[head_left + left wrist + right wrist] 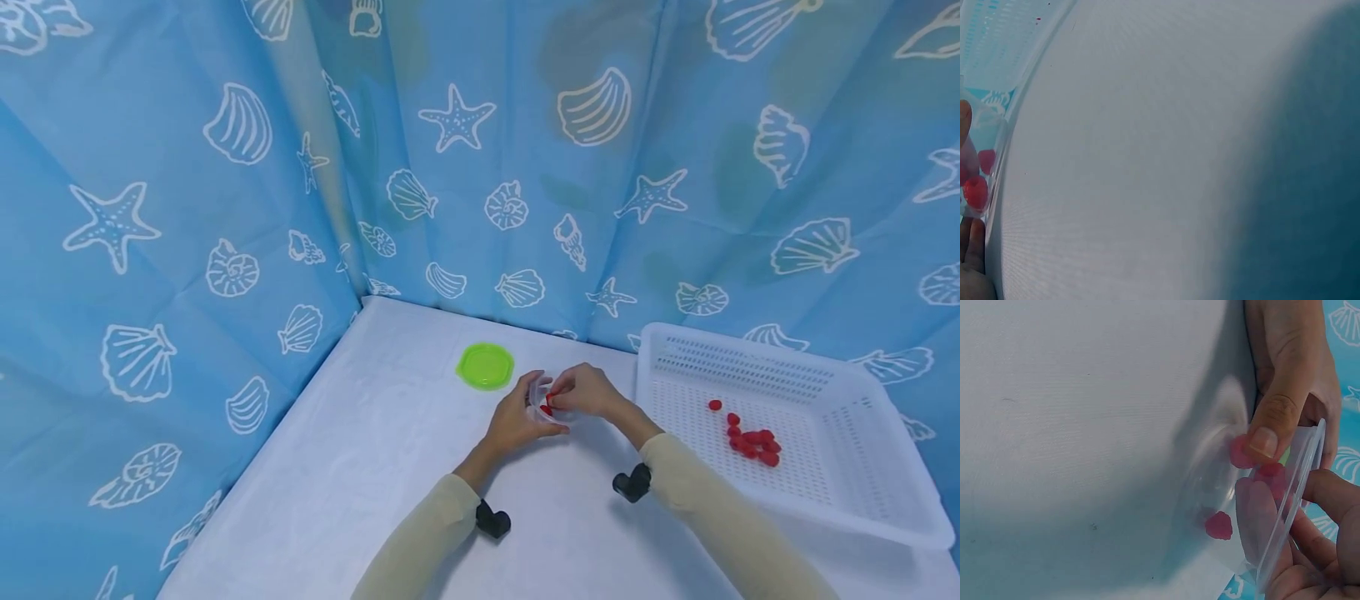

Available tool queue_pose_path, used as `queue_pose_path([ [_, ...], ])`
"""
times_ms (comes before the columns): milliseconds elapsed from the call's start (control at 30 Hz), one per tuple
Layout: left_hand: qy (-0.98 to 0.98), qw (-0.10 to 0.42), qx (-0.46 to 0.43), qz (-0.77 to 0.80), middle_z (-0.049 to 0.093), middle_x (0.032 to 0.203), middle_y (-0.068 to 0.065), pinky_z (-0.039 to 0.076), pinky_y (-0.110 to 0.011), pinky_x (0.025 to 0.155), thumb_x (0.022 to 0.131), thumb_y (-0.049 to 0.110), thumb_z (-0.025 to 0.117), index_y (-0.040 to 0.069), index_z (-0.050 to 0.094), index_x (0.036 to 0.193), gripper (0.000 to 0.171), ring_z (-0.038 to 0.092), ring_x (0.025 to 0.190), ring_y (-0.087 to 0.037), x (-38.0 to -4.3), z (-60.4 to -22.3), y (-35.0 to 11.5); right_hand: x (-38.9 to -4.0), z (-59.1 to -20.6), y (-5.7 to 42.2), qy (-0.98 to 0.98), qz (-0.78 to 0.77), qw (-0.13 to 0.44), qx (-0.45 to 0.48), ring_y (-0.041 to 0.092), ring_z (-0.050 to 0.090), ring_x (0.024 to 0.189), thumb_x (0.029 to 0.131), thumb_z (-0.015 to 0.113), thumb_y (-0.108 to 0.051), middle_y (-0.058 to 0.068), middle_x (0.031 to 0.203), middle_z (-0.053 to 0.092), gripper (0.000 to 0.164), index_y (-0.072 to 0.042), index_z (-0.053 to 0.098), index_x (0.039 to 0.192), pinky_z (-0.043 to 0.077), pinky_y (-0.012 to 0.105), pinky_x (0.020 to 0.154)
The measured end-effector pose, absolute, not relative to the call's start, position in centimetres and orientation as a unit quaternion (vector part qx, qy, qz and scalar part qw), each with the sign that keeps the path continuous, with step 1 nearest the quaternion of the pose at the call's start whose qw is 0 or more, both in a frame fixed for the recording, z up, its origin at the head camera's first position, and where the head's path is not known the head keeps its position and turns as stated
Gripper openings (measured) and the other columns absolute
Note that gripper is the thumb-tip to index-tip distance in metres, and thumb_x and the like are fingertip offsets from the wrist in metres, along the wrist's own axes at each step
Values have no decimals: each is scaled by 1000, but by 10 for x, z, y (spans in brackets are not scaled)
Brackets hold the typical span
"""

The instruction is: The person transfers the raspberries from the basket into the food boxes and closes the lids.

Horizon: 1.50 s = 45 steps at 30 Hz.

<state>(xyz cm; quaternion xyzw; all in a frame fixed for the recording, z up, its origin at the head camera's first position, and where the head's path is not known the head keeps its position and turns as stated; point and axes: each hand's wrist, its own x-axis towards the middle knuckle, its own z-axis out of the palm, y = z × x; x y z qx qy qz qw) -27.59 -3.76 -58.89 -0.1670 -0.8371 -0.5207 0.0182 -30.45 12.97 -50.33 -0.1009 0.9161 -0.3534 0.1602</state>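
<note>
My left hand (pixel 516 421) grips a small clear plastic cup (pixel 1300 487) from the side, its thumb pressed against the wall in the right wrist view. The cup is tilted, its rim facing my right hand (pixel 587 390). Bent fingers of that hand reach inside the cup and pinch a red raspberry (pixel 551 397). Through the clear wall, more raspberries show, one of them low in the cup (pixel 1219 525). In the left wrist view, another raspberry (pixel 976 192) shows at the left edge, where the hands are mostly cut off.
A green lid (pixel 485 367) lies on the white table (pixel 375 408), behind and left of the hands. To the right stands a white perforated basket (pixel 847 492) with several raspberries (pixel 752 442) in it. A blue shell-patterned curtain (pixel 457 208) borders the table at the back and left.
</note>
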Motion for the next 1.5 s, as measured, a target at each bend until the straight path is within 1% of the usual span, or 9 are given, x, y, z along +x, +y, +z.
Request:
queue_pose_path([
  [267, -836, 16, -168, -521, 47, 142, 16, 43, -31, 101, 70, 43, 87, 20, 33, 149, 98, 45, 130, -5, -276, -589, -36, -304, -502, 130, 920, -343, 161, -99, 19, 62, 82, 85, 75, -11, 5, 91, 68, 15, -4, 73, 98, 57, 30, 73],
  [467, -835, 15, -171, -523, 48, 143, 13, 43, -31, 101, 71, 41, 86, 19, 34, 149, 97, 46, 130, -6, -276, -586, -36, -303, -500, 130, 926, -330, 155, -102, 18, 62, 80, 86, 74, -14, 4, 88, 68, 15, -4, 73, 97, 57, 28, 72],
  [600, -835, 17, -167, -524, 49, 141, 14, 45, -30, 99, 70, 40, 87, 20, 34, 148, 96, 47, 128, -6, -275, -587, -35, -302, -490, 132, 934, -305, 143, -118, 19, 62, 79, 86, 73, -16, 5, 88, 70, 17, -3, 74, 97, 56, 29, 70],
  [767, -836, 16, -158, -526, 50, 140, 17, 47, -31, 98, 69, 39, 88, 21, 35, 148, 97, 48, 128, -7, -274, -587, -34, -301, -464, 147, 935, -306, 130, -126, 21, 65, 85, 88, 71, -20, 7, 97, 71, 23, -4, 73, 104, 58, 34, 75],
  [933, -844, -2, -136, -519, 49, 139, 21, 45, -33, 100, 69, 40, 88, 26, 34, 148, 98, 45, 129, -6, -273, -584, -33, -302, -436, 179, 929, -328, 130, -114, 22, 68, 88, 91, 69, -26, 9, 102, 70, 30, -4, 70, 112, 57, 40, 80],
  [1100, -846, -5, -129, -517, 50, 137, 20, 47, -35, 99, 68, 41, 88, 27, 35, 148, 96, 46, 128, -8, -274, -584, -34, -305, -413, 223, 936, -320, 105, -101, 28, 66, 93, 93, 66, -25, 16, 106, 68, 35, 1, 66, 116, 57, 42, 81],
  [1267, -845, -6, -133, -517, 49, 137, 22, 47, -33, 98, 68, 43, 88, 25, 34, 148, 98, 46, 128, -6, -278, -587, -36, -306, -408, 271, 956, -270, 79, -80, 32, 65, 91, 91, 68, -23, 22, 107, 66, 36, 4, 64, 114, 57, 46, 78],
  [1400, -844, -5, -134, -519, 49, 137, 22, 47, -33, 98, 67, 43, 88, 25, 34, 149, 99, 46, 128, -6, -279, -589, -35, -310, -415, 310, 966, -224, 97, -79, 32, 64, 85, 87, 72, -20, 22, 101, 66, 37, 8, 65, 109, 57, 48, 75],
  [1500, -845, -6, -134, -518, 50, 137, 23, 47, -34, 98, 67, 44, 88, 25, 34, 149, 99, 46, 128, -7, -278, -590, -34, -312, -423, 337, 966, -207, 135, -72, 34, 63, 87, 83, 76, -20, 22, 100, 66, 41, 8, 65, 110, 57, 49, 76],
])
